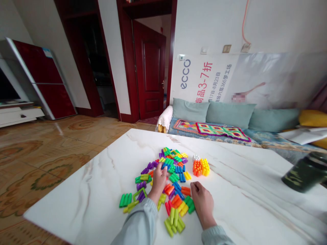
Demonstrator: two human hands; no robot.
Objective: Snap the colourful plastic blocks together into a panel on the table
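Many-coloured plastic building blocks, shaped like short joined tubes, lie in a loose pile on the white marble-patterned table [102, 190]. My left hand [158, 182] reaches into the pile, its thumb and fingers pinched on a blue block [165, 166] beside green ones. At the pile's right edge, my right hand [203, 201] is closed with its fingers curled under; whatever it may hold is hidden. Near its fingertips are an orange block [185, 190] and a green block [189, 204]. Yellow-green blocks [174, 222] sit joined together at the near side.
Beyond my right hand stands a small assembled cluster of orange [197, 168], yellow [205, 166] and white pieces [196, 157]. A dark green camouflage container [305, 172] stands at the table's right. Behind the table is a sofa with pale green cushions [230, 114].
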